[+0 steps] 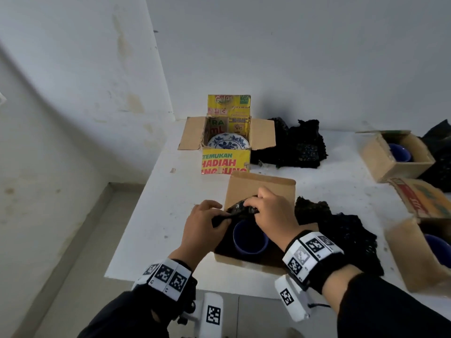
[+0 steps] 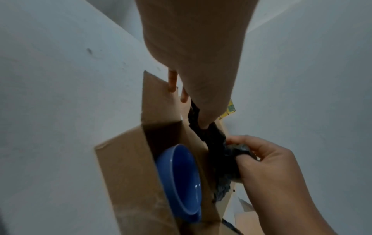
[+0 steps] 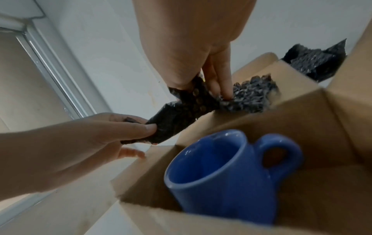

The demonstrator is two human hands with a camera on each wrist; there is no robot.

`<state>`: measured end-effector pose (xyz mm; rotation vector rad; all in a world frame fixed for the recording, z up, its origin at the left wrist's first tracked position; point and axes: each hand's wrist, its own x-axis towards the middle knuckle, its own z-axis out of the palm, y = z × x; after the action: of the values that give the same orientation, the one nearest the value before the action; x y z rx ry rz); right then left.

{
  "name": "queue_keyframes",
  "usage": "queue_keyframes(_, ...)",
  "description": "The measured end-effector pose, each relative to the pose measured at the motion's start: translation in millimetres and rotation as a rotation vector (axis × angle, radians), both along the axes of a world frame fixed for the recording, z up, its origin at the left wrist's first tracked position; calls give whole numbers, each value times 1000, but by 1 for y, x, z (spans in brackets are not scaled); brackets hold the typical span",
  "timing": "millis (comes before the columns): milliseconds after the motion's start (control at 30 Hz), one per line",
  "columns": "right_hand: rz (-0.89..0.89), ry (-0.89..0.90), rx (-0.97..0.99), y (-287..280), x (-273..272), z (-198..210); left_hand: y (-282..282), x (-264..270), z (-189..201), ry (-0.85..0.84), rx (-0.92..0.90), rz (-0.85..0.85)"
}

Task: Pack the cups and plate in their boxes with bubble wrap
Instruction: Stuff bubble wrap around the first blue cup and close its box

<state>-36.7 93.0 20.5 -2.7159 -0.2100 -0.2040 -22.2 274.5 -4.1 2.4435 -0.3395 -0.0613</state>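
Note:
A blue cup (image 1: 250,237) (image 2: 179,182) (image 3: 219,174) stands in an open brown cardboard box (image 1: 261,184) (image 3: 314,120) near the table's front edge. Over the box both hands hold one strip of black bubble wrap (image 1: 240,208) (image 3: 181,114) (image 2: 213,139). My left hand (image 1: 207,222) (image 3: 112,132) pinches its left end. My right hand (image 1: 266,211) (image 2: 259,160) grips its bunched right end above the box's far side. A blue-and-white plate (image 1: 228,142) lies in the yellow printed box (image 1: 225,162) farther back.
Black bubble wrap piles lie behind the yellow box (image 1: 300,145) and right of the near box (image 1: 341,230). Two more open boxes with blue cups (image 1: 400,152) (image 1: 436,242) and a printed box (image 1: 424,198) stand at the right. The white table (image 1: 170,215) ends at left and front.

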Motion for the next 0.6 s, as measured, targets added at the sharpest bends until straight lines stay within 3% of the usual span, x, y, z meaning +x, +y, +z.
queue_keyframes(100,26,13,22,16,-8,-7,9,-10,-14,86,-123,-52)
queue_keyframes(267,218,136,-27,34,-32,-23,20,-20,-12,461,-644,20)
queue_keyframes(600,400,247,-446,49,-25,-30,19,-29,-22,720,-821,-9)
